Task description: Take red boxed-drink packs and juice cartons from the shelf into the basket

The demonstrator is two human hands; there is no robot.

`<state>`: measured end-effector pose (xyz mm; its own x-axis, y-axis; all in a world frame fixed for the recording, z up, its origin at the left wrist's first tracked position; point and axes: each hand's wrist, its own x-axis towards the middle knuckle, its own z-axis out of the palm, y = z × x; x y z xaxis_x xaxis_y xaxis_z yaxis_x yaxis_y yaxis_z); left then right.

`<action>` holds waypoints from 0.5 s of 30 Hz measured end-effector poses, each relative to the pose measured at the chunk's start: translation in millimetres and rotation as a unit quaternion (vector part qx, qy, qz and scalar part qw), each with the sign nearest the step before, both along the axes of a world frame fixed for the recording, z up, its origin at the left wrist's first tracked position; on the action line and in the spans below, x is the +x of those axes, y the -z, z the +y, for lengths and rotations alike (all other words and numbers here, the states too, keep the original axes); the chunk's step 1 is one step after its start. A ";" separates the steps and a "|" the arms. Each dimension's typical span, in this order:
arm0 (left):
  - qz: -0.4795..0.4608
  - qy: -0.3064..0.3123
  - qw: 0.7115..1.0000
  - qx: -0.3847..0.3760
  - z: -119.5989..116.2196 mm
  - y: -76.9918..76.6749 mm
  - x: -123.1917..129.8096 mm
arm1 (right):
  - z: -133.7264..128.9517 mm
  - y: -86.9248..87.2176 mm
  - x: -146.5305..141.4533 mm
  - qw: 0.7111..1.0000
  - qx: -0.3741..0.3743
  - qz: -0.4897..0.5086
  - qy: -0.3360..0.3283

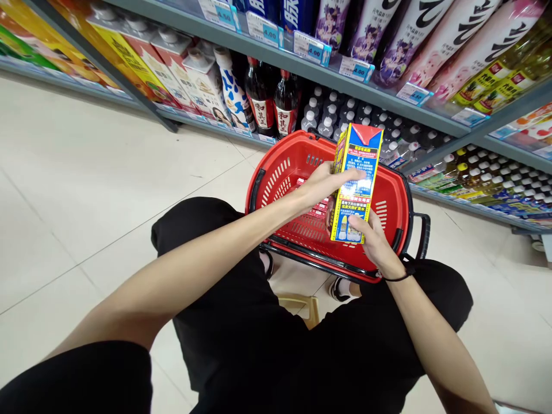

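A tall blue, yellow and red carton [359, 158] is held upright-leaning above a red shopping basket [276, 155]. My left hand [325, 184] grips it from the left side, with a finger and thumb along its front. Lower on the right, my right hand [373, 236] wraps round the carton's bottom corner, its thumb on the printed face; a black band circles that wrist. Inside the basket, partly hidden behind my left hand and the carton, lie small red packs [318, 211]. The carton's back is out of sight.
Shelves [366, 86] of drinks run behind the basket, with dark bottles [285, 103] and cartons [202, 80] on the lower level. A black basket handle [423, 236] sticks out at right. My black-clad knees flank the basket; a beige stool edge [313, 310] shows between them.
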<state>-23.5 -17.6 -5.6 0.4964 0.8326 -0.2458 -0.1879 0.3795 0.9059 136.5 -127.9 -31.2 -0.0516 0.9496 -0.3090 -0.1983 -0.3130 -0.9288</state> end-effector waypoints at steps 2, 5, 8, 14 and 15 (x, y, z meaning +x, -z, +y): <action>0.032 0.035 0.998 0.035 2.4 -0.1 -3.0 | -0.5 -0.3 3.2 1.000 0.020 -0.018 -0.006; 0.038 0.054 0.995 0.075 2.7 0.9 -5.5 | -1.7 1.2 6.6 0.999 0.024 -0.023 -0.007; -0.003 0.046 0.997 0.067 -0.3 0.3 -5.3 | -2.2 3.6 7.3 1.000 0.012 -0.019 -0.009; -0.033 0.033 0.999 0.024 -4.6 -4.1 -5.5 | -0.1 -0.3 2.6 1.000 -0.008 -0.024 -0.005; -0.033 0.032 0.999 0.021 -4.6 -4.4 -6.0 | 0.3 -1.9 1.7 1.000 -0.010 -0.025 -0.005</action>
